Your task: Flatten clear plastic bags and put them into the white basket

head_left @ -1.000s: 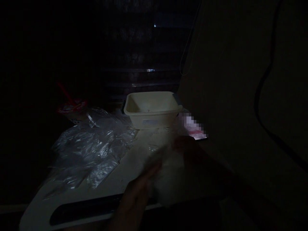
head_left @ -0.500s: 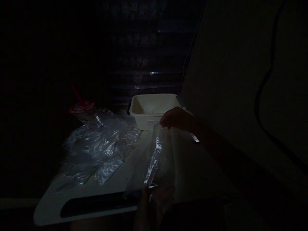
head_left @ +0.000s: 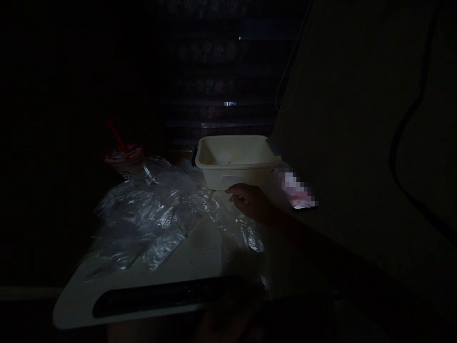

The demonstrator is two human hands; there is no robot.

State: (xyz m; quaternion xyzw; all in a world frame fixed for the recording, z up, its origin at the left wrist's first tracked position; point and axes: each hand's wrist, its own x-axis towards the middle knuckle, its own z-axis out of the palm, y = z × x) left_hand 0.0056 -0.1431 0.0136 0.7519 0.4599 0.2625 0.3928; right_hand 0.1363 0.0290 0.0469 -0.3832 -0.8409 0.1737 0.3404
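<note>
A bare strip of table [head_left: 200, 255] lies open between the plastic heap [head_left: 143, 219] on the left and the bag [head_left: 246, 228] under the right hand [head_left: 252, 202]. The tub [head_left: 237, 159] blocks the far end.

cream tub [head_left: 237, 162] and red-strawed cup [head_left: 123, 158] on a dim white table [head_left: 193, 257]

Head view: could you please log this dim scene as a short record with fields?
lighting: very dark, detail limited
right hand: reaches forward onto a clear plastic sheet, just in front of the cream tub
left hand: not visible
tub: open top, upright, at the far side of the white tabletop
left of tub: pile of crumpled clear plastic
far left: cup with a red straw
near edge: dark strip
</note>
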